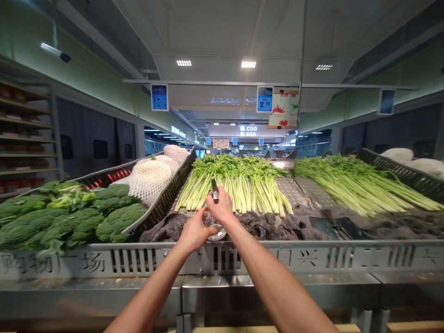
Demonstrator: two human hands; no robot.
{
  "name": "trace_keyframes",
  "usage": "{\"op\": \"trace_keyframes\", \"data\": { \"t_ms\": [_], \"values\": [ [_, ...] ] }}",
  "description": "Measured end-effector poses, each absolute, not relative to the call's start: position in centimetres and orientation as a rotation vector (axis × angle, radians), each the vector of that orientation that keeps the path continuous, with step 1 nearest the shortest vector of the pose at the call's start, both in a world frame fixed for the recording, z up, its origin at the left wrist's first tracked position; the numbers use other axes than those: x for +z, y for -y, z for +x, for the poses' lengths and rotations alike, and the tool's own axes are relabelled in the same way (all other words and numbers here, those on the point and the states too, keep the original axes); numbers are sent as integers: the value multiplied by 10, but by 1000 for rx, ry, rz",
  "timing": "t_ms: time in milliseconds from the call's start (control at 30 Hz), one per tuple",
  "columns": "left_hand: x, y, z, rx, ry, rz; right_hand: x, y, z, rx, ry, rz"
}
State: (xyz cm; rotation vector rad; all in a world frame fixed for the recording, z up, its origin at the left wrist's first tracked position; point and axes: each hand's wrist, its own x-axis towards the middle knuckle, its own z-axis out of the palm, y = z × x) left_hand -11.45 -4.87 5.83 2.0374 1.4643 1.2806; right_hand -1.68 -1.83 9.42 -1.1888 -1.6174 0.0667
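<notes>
Both my hands meet over the front of a produce display. My left hand (194,230) is closed around a small clear bottle (217,232) from below and the side. My right hand (219,207) grips the bottle's top, where a dark nozzle (215,189) sticks up between the fingers. Right behind the hands lie rows of green stalked vegetables (239,182) on a sloped metal shelf. Dark wet cloths (267,222) lie along the front of that shelf, under the hands.
Broccoli (69,212) fills the left bin, with net-wrapped white produce (152,178) behind it. More green stalks (360,182) lie to the right. A slotted metal front rail (312,259) runs across. Price signs (264,99) hang overhead; shelves (24,138) stand far left.
</notes>
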Motion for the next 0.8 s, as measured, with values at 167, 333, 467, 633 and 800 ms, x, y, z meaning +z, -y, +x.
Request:
{"op": "trace_keyframes", "data": {
  "t_ms": [167, 333, 467, 633, 800],
  "values": [
    [64, 42, -106, 1363, -1080, 1876, 87, 19, -15, 92, 1612, -1215],
    [63, 35, -96, 1388, -1034, 1837, 82, 19, -7, 183, 1673, -1139],
    [61, 27, -90, 1434, -1034, 1905, 80, 18, 1, 342, 1692, -1022],
    [59, 22, -80, 1581, -1147, 1846, 73, 22, 14, 598, 1736, -876],
    [59, 16, -71, 1607, -1068, 1871, 56, 25, 34, 596, 1737, -780]
  ]
}}
